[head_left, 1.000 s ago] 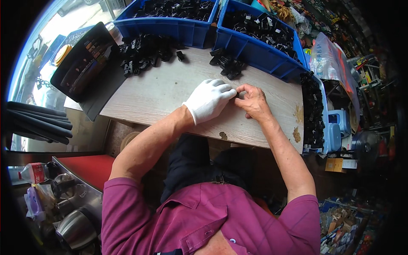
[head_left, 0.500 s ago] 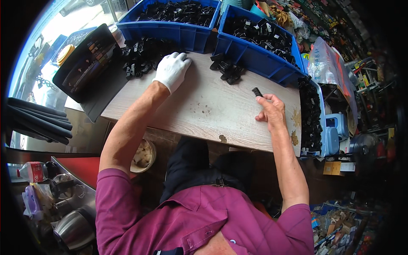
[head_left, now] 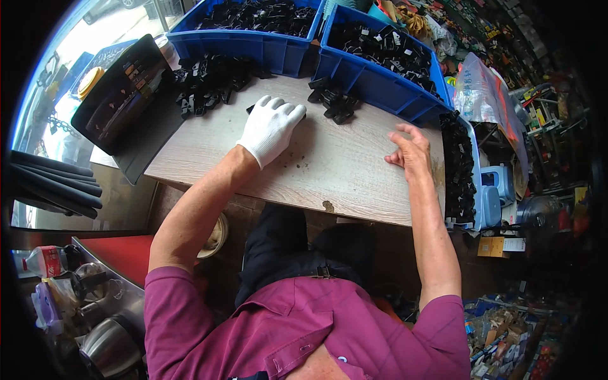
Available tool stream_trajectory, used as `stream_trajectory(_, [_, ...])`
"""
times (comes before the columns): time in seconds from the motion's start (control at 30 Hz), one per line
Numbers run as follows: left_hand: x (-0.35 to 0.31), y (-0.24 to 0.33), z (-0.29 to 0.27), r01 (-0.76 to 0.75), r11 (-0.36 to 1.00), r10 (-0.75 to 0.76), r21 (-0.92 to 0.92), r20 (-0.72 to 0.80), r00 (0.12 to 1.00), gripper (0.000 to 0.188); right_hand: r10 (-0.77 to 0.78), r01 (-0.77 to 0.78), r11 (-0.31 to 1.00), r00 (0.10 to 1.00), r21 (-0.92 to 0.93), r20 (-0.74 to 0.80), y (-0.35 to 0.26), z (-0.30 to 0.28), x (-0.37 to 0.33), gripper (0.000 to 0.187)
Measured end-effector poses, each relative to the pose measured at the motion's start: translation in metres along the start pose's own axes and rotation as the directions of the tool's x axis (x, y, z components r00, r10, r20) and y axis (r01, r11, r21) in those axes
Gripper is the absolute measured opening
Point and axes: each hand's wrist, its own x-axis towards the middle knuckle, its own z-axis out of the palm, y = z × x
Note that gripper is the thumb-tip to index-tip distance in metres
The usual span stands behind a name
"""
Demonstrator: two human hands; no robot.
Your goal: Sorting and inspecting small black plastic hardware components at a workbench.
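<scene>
My left hand (head_left: 272,132), in a white knitted glove, is over the middle of the table with its fingers curled down. Small black plastic parts (head_left: 250,109) poke out at the sides of the glove; most of what lies under the fingers is hidden. To its left is a loose heap of black parts (head_left: 212,82). A smaller cluster of the same parts (head_left: 334,104) lies beyond it to the right. My bare right hand (head_left: 410,154) hovers over the table's right side, thumb and fingers apart, nothing visible in it.
Two blue crates (head_left: 244,45) (head_left: 380,82) full of black parts stand along the far edge. A long tray of black parts (head_left: 461,171) flanks the right edge. A tablet in a dark case (head_left: 123,95) leans at the left. The pale wooden table (head_left: 253,183) has a chipped front edge.
My left hand has moved right and nearer from the heap, with black parts now showing beside it. The black part in my right hand is gone, and its fingers have spread.
</scene>
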Motion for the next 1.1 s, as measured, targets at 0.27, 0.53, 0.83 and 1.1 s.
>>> stream_trajectory(0.27, [0.002,0.003,-0.002,0.021,0.999,-0.023,-0.048,-0.043,0.999,0.010,-0.010,0.067,0.947,0.984,-0.313,0.179,-0.021,0.070,0.010,0.054])
stream_trajectory(0.53, [0.001,0.002,0.000,0.050,0.997,-0.055,-0.065,-0.068,0.996,0.006,-0.034,0.138,0.835,0.979,-0.533,0.200,-0.029,0.087,0.018,0.054])
stream_trajectory(0.83, [0.000,0.003,-0.003,0.090,0.994,-0.090,-0.061,0.006,0.996,0.008,-0.135,0.212,0.806,0.975,-0.552,0.177,-0.023,0.087,0.016,0.052])
stream_trajectory(1.1, [0.002,0.004,-0.001,0.076,0.993,-0.081,-0.085,-0.061,0.995,0.004,-0.097,0.226,0.736,0.968,-0.639,0.231,-0.026,0.092,0.018,0.045])
